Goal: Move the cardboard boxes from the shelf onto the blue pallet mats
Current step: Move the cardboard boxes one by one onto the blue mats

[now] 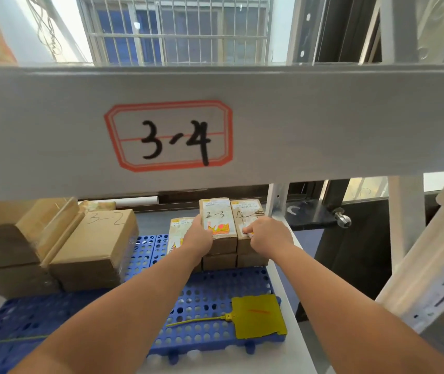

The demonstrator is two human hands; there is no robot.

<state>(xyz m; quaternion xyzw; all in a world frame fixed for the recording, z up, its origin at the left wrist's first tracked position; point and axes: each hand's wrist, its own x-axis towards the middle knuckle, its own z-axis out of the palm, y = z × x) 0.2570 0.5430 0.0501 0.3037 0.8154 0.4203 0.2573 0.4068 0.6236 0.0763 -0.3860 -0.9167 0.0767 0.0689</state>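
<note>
Step in hand: seating the top two small boxes of the back-right stack, as I judge it (they could equally be about to be lifted).
Left hand [199, 237]: fingers wrapped round the left side of the box marked 2-3 [219, 225], gripping it.
Right hand [268, 236]: fingers curled, forefinger pressed on top of the neighbouring box [245, 215]; I cannot tell whether it truly grips.
Where the boxes are: the two top boxes touch side by side, each on a lower box [219, 261], at the back of the blue pallet mat [215, 292], under the shelf beam [323, 117].
Also on the mat: larger boxes [94, 244] at left, a yellow tag [258, 317] near the front.
Next move: square the pair flush with the boxes below, then let go gently so the stack does not tip.
</note>
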